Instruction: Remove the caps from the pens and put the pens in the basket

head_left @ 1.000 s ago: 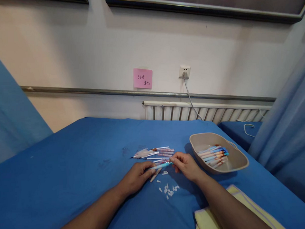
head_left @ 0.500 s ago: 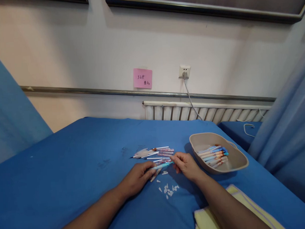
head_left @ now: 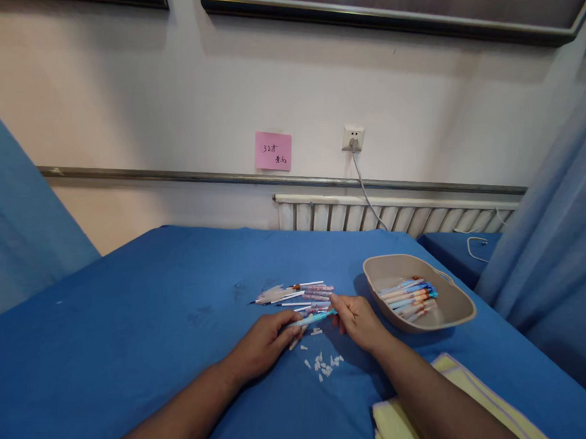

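Note:
Between my two hands is a light-blue pen (head_left: 315, 318), held nearly level just above the blue cloth. My left hand (head_left: 268, 339) is closed around its left end. The fingers of my right hand (head_left: 355, 320) pinch its right end. Right behind the pen lies a loose pile of pen parts: pink patterned barrels (head_left: 319, 295), thin white refills (head_left: 296, 304) and pale barrels (head_left: 272, 295). In front of my hands, several small white tips (head_left: 324, 364) are scattered on the cloth. Part of the pile is hidden by my fingers.
A beige basin (head_left: 457, 310) holding several pens (head_left: 411, 295) stands to the right on the blue-covered table (head_left: 132, 302). A folded yellow cloth (head_left: 452, 374) lies at the front right, under my right forearm. Blue curtains (head_left: 552, 217) hang at the sides.
Hardly anything differs. My right hand has turned slightly at the pen's right end; my left hand keeps its hold in the same place.

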A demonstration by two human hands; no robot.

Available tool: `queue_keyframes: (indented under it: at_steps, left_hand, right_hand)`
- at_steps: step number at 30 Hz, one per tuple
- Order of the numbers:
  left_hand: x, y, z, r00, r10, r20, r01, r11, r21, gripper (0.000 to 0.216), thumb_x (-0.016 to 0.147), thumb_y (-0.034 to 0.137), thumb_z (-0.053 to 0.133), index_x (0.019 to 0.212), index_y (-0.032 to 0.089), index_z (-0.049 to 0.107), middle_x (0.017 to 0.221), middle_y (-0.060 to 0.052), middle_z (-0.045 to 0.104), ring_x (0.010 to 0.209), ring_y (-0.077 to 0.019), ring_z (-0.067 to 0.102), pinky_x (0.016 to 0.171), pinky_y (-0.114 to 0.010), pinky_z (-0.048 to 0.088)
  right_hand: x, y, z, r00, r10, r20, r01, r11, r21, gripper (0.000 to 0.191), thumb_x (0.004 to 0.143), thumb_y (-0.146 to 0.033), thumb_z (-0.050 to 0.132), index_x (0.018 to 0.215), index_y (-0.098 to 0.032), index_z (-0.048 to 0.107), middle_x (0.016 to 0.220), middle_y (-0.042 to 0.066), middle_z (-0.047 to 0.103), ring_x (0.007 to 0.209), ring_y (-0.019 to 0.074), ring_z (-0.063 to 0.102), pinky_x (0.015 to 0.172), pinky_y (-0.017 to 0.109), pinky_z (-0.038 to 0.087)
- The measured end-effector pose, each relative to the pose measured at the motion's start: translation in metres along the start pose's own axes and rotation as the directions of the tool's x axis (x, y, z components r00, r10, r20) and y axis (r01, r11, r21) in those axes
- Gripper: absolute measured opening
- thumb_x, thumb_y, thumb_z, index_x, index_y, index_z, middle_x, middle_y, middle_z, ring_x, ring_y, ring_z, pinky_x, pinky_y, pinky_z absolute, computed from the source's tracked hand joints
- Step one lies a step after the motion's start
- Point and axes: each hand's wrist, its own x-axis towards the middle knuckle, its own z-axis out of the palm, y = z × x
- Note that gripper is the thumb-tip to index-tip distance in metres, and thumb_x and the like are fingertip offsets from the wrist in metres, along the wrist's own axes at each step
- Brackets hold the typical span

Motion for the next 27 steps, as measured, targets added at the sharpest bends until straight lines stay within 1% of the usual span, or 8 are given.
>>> queue_keyframes:
  at_steps: [2,4,8,11,15,20,24,27]
  left_hand:
    - [0.000,-0.001,0.000,1.000,0.001,-0.009,-0.001,1.000,-0.016,0.031,0.091,0.037,0.036,0.086,0.019,0.060,0.076,0.000,0.059,0.071,-0.0147,0.052,0.067,-0.023,0.038]
    - [0.001,-0.003,0.000,1.000,-0.004,-0.017,0.003,1.000,-0.029,0.031,0.091,0.037,0.036,0.086,0.019,0.060,0.076,0.000,0.060,0.071,-0.0145,0.052,0.067,-0.022,0.038]
    - [0.001,-0.008,0.000,0.999,-0.035,-0.022,0.034,0.997,-0.069,0.033,0.091,0.039,0.035,0.085,0.018,0.060,0.074,0.000,0.059,0.068,-0.0139,0.051,0.065,-0.022,0.038]
    - [0.002,-0.010,0.001,0.998,-0.052,-0.021,0.049,0.993,-0.104,0.034,0.091,0.039,0.035,0.084,0.017,0.059,0.072,0.000,0.057,0.067,-0.0135,0.051,0.063,-0.021,0.038]
    - [0.001,-0.009,0.001,0.999,-0.038,-0.006,0.037,0.989,-0.141,0.034,0.091,0.039,0.035,0.082,0.017,0.059,0.073,0.001,0.056,0.067,-0.0132,0.050,0.063,-0.021,0.038]
    - [0.001,-0.008,-0.002,1.000,-0.029,0.011,0.030,0.987,-0.156,0.033,0.091,0.039,0.036,0.080,0.017,0.059,0.072,0.001,0.056,0.067,-0.0133,0.050,0.065,-0.021,0.037]
    - [0.001,-0.007,-0.002,1.000,-0.018,0.019,0.021,0.985,-0.171,0.032,0.091,0.038,0.037,0.080,0.017,0.058,0.072,0.001,0.056,0.067,-0.0130,0.050,0.065,-0.021,0.037]
    - [0.002,-0.005,-0.002,1.000,-0.003,0.020,0.007,0.982,-0.190,0.032,0.092,0.037,0.037,0.079,0.017,0.058,0.071,0.001,0.055,0.067,-0.0127,0.050,0.066,-0.021,0.037]
  right_hand:
    - [0.000,0.002,0.000,1.000,-0.004,-0.004,0.004,0.999,0.038,0.059,0.089,-0.058,0.025,0.062,-0.018,0.059,0.048,0.001,0.055,0.044,0.0126,0.053,0.048,0.023,0.039]
    - [0.002,0.005,0.001,1.000,-0.010,-0.013,0.012,0.994,0.105,0.056,0.090,-0.057,0.025,0.071,-0.017,0.061,0.055,0.002,0.059,0.047,0.0127,0.054,0.048,0.023,0.040]
    - [0.005,0.008,0.003,0.999,-0.015,-0.029,0.022,0.970,0.243,0.034,0.082,-0.050,0.049,0.087,-0.017,0.059,0.065,0.000,0.060,0.050,0.0115,0.053,0.049,0.022,0.041]
    - [0.006,0.006,0.004,1.000,-0.005,-0.014,0.009,0.950,0.313,0.027,0.077,-0.043,0.058,0.085,-0.018,0.057,0.065,-0.002,0.058,0.052,0.0107,0.052,0.050,0.021,0.040]
    - [0.004,0.003,0.003,1.000,0.001,-0.001,0.000,0.955,0.297,0.025,0.079,-0.042,0.056,0.074,-0.017,0.055,0.059,-0.003,0.055,0.049,0.0098,0.051,0.049,0.021,0.039]
    - [0.004,0.000,0.002,1.000,0.006,0.009,-0.008,0.966,0.258,0.030,0.080,-0.046,0.054,0.070,-0.017,0.053,0.058,-0.003,0.054,0.047,0.0090,0.050,0.047,0.021,0.038]
    - [0.004,-0.004,0.000,1.000,-0.008,0.001,0.008,0.982,0.191,0.035,0.082,-0.049,0.051,0.065,-0.018,0.050,0.054,-0.004,0.053,0.044,0.0087,0.049,0.047,0.020,0.037]
    - [0.002,-0.005,-0.001,1.000,-0.030,0.009,0.028,0.991,0.128,0.041,0.085,-0.051,0.044,0.063,-0.017,0.051,0.052,-0.003,0.052,0.046,0.0096,0.050,0.049,0.021,0.037]
